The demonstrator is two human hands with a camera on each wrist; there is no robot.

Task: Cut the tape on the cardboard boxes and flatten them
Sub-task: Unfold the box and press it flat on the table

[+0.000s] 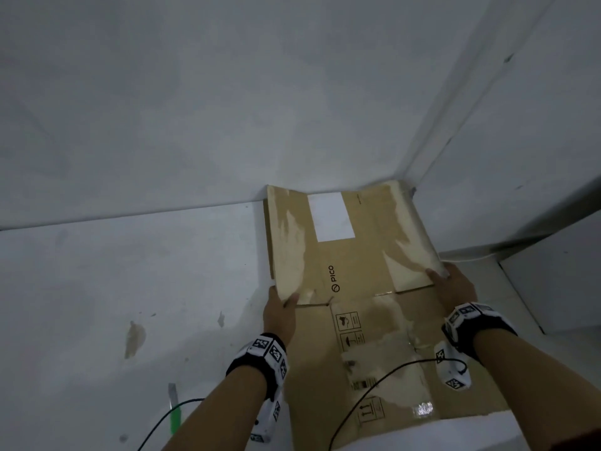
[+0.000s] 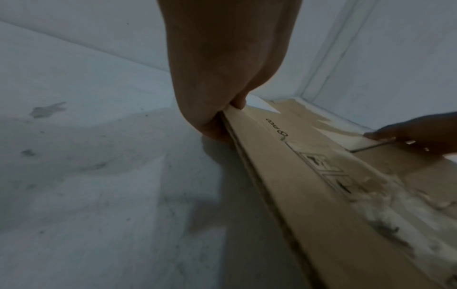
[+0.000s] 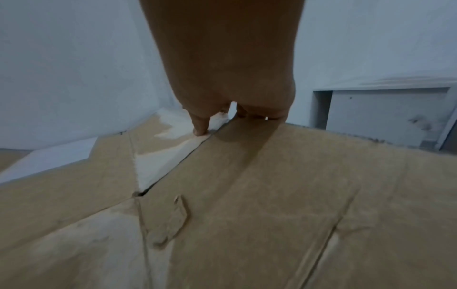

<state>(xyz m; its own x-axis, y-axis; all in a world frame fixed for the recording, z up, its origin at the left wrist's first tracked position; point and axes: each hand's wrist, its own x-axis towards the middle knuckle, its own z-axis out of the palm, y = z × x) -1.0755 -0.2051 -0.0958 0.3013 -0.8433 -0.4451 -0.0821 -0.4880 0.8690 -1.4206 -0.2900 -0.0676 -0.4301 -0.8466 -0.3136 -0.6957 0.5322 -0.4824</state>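
Left hand (image 1: 280,312) pinches the left edge of the flattened cardboard box (image 1: 353,275), thumb on top. Right hand (image 1: 453,289) grips the right edge the same way. Box lies flat on the floor (image 1: 130,288), its far end in the wall corner, far flaps folded out. Cutting looks done; this is the flatten/stow step. Next: press or slide it flush to the wall. Green-handled cutter (image 1: 174,415) lies on the floor, left.
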